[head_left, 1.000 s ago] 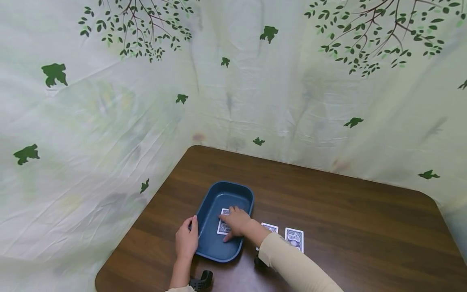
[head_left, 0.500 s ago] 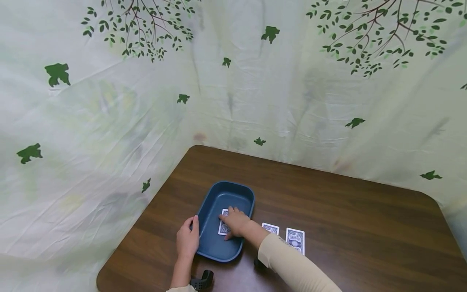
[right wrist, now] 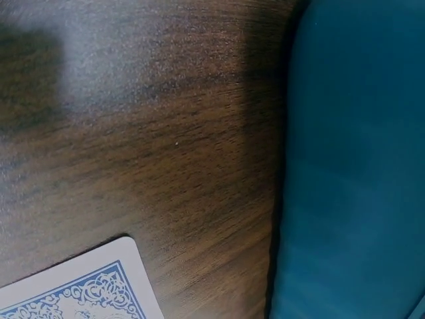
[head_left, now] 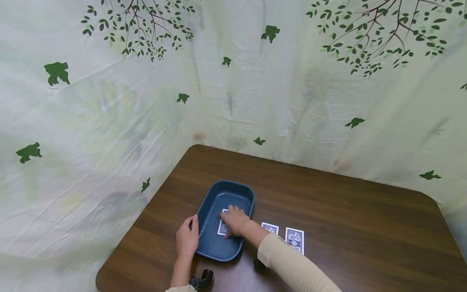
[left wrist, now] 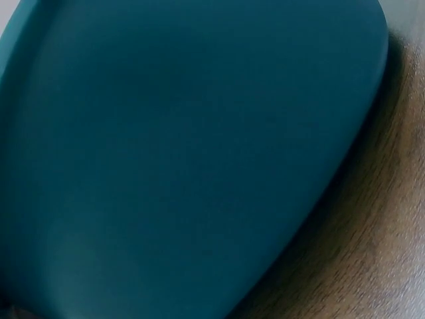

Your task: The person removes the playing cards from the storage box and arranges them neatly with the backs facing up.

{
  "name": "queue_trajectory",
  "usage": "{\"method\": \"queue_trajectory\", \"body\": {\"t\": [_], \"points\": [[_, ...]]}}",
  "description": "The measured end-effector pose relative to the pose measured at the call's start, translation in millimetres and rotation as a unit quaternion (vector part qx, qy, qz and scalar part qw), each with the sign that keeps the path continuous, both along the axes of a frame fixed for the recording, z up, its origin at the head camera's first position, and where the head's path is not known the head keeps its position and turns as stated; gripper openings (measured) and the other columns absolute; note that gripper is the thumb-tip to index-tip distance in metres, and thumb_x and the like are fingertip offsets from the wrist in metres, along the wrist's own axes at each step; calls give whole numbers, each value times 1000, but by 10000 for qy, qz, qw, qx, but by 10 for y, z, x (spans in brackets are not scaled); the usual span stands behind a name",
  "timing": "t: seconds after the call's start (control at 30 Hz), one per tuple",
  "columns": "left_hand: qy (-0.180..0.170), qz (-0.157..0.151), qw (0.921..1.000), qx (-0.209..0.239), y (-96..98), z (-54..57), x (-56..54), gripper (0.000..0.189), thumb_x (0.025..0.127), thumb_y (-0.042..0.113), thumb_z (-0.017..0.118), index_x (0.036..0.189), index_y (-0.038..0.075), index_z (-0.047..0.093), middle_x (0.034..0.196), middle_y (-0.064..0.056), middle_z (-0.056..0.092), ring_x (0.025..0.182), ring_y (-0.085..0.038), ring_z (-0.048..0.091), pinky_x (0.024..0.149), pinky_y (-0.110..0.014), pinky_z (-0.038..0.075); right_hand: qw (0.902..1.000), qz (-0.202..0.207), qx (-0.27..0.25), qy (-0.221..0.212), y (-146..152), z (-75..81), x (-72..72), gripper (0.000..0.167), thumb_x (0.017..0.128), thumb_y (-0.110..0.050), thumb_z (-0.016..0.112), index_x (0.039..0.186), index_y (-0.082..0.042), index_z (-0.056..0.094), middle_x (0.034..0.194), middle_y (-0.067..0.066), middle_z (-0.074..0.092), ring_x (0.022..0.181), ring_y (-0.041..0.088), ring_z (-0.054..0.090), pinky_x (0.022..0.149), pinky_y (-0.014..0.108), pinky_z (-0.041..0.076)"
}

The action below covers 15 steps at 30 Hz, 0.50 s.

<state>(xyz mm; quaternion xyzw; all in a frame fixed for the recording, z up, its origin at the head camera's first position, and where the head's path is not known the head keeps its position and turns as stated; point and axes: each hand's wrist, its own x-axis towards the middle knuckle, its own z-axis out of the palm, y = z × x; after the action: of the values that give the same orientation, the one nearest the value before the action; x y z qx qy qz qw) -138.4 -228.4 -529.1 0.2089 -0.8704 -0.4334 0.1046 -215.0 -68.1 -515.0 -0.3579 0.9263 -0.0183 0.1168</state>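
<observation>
A blue, round-cornered tray [head_left: 214, 249] stands on the table. My left hand [head_left: 187, 239] grips its left rim, with the thumb at the top edge. Inside the tray lies a face-down playing card [head_left: 221, 229] with a white border and blue pattern. My right hand [head_left: 237, 222] reaches over the right rim and rests on that card with spread fingers, covering much of it. The left wrist view holds mostly the tray's outer wall [left wrist: 186, 159]. In the right wrist view the tray's side [right wrist: 352, 166] stands at right. Neither wrist view shows a hand.
Two more face-down cards lie right of the tray: a nearer one [head_left: 270, 228], partly hidden by the right forearm, and another card [head_left: 294, 240] beyond it. The brown wooden table [head_left: 328, 202] meets a leaf-printed cloth backdrop [head_left: 233, 101] behind. A black wrist strap [head_left: 202, 280] is on the left wrist.
The right thumb has drawn slightly nearer the fingers over the card. The left hand, the tray and the other cards stay where they were.
</observation>
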Motion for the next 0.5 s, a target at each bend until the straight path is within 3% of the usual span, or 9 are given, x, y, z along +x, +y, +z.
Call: {"method": "queue_trajectory", "body": {"t": [0.23, 0.5], "points": [[-52, -5, 10000, 20, 6, 0, -1, 55, 98, 42, 35, 122, -4, 53, 120, -27, 54, 106, -42, 51, 89, -57, 37, 10000, -29, -61, 24, 12, 2, -2, 65, 69, -46, 76, 121, -17, 52, 104, 12, 47, 91, 24, 48, 77, 35, 44], [-79, 22, 10000, 25, 14, 3, -5, 55, 98, 41, 35, 122, -4, 53, 121, -27, 53, 106, -42, 51, 89, -57, 38, 9996, 90, -247, -78, 18, -41, -25, 64, 74, -45, 72, 127, -17, 50, 113, 16, 47, 99, 28, 50, 85, 40, 45]]}}
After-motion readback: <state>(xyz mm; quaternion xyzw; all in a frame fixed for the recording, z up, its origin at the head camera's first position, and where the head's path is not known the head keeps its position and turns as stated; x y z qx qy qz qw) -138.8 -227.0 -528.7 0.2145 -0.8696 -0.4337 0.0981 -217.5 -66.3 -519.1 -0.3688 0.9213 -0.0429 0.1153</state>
